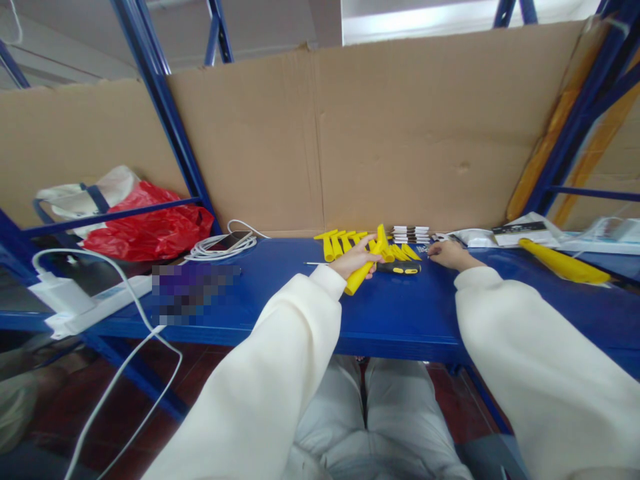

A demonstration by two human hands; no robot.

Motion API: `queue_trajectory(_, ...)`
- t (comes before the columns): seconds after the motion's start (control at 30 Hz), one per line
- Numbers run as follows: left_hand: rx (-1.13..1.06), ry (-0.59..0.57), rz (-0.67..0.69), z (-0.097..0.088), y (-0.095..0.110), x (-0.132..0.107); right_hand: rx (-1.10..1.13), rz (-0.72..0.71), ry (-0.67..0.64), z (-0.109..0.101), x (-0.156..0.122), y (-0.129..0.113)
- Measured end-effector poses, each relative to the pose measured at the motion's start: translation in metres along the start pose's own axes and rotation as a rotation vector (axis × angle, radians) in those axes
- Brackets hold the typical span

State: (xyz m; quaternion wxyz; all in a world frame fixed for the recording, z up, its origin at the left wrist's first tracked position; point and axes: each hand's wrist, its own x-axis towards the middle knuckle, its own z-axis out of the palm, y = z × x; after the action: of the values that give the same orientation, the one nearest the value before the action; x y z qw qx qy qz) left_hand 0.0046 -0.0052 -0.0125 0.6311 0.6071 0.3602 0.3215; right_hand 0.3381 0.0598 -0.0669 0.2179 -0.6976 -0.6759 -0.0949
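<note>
My left hand point(354, 260) is closed around a yellow plastic handle point(359, 277), a tube with a wide flared end pointing up and away. My right hand point(449, 255) rests low over the table, fingertips bunched at some small silvery parts point(423, 249). Whether a part is between those fingers cannot be made out. Behind my left hand stands a row of similar yellow handles point(329, 248), with more yellow pieces point(400, 253) to their right. A screwdriver point(400, 267) with a black and yellow grip lies between my hands, its shaft passing behind my left hand.
Small white-and-black packs point(410, 235) are stacked against the cardboard wall point(400, 133). At right lie a long yellow piece point(565, 263) and a flat box point(520, 233). On the left are a coiled white cable point(220, 247), a power strip point(100, 307) and a red bag point(150, 223).
</note>
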Motion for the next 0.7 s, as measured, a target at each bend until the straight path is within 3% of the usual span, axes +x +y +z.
queue_trajectory(0.23,0.008,0.01,-0.004,0.002,0.001,-0.002,0.03,0.066,-0.126,0.0,0.004,0.003)
queue_trajectory(0.4,0.007,0.026,-0.004,0.002,0.002,-0.002,0.077,0.001,-0.101,-0.002,0.003,0.002)
queue_trajectory(0.7,-0.012,0.028,0.01,0.002,0.001,-0.002,0.102,0.067,-0.17,-0.017,-0.006,-0.015)
